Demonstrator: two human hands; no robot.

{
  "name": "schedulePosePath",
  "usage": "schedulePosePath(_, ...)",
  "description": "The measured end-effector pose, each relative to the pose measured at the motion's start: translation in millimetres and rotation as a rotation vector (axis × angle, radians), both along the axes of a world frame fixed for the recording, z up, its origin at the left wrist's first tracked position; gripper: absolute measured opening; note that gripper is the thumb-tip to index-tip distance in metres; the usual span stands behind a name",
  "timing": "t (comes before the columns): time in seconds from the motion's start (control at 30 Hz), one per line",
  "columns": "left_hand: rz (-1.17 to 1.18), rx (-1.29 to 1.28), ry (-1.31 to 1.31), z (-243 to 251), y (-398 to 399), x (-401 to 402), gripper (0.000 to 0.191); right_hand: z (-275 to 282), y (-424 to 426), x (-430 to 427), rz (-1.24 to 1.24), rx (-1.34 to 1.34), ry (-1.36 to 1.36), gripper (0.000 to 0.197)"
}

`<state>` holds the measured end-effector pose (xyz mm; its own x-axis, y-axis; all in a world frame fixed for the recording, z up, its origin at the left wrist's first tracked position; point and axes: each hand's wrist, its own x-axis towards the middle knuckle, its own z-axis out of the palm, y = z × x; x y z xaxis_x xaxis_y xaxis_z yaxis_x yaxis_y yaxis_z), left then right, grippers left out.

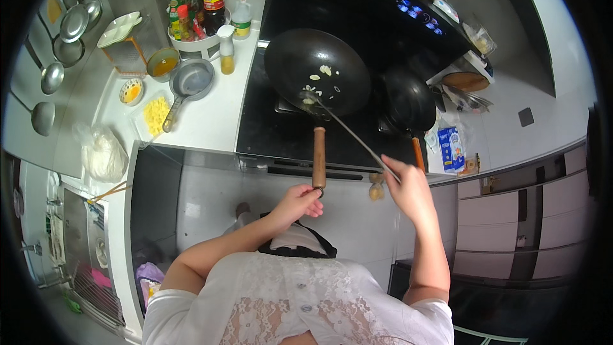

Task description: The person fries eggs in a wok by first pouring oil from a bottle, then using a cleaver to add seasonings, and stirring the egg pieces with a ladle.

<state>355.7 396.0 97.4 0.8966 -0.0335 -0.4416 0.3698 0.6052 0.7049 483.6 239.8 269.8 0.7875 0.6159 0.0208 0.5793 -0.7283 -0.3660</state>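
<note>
A dark wok [287,64] sits on the black cooktop [258,127], its wooden handle [319,158] pointing towards me. Pale slices [325,70], which look like garlic, lie scattered inside it. With thumb and fingers, my left hand [299,203] grips the metal ring at the handle's end. My right hand [411,191] is closed around the long metal shaft of a cooking utensil [354,135]. The utensil's head rests low in the wok, among some of the slices; its exact shape is unclear.
Right of the wok stands a black frying pan [409,100]. On the left counter are diced yellow food [157,115] in a clear tray, a grey small pan [194,76], a bowl of amber liquid [164,64], and a white rack [191,46] of bottles. Chopsticks [109,192] overhang the counter edge.
</note>
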Motion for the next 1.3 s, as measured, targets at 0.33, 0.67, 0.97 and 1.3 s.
schedulePosePath(0.33, -0.091, 0.09, 0.078, -24, 11, 15, 0.032, -60, 25, 62, -0.08, 0.037, -0.197, 0.027)
schedulePosePath(0.67, -0.184, 0.182, 0.114, -29, 17, 22, 0.039, -18, 2, 25, -0.039, 0.027, -0.087, 0.027)
schedulePosePath(0.97, -0.001, 0.077, 0.023, -27, 20, 61, 0.038, -64, 39, 74, -0.054, 0.032, -0.198, 0.027)
schedulePosePath(1.3, 0.161, -0.075, 0.104, -18, 7, 72, 0.024, -21, -2, 13, -0.059, -0.019, -0.05, 0.029)
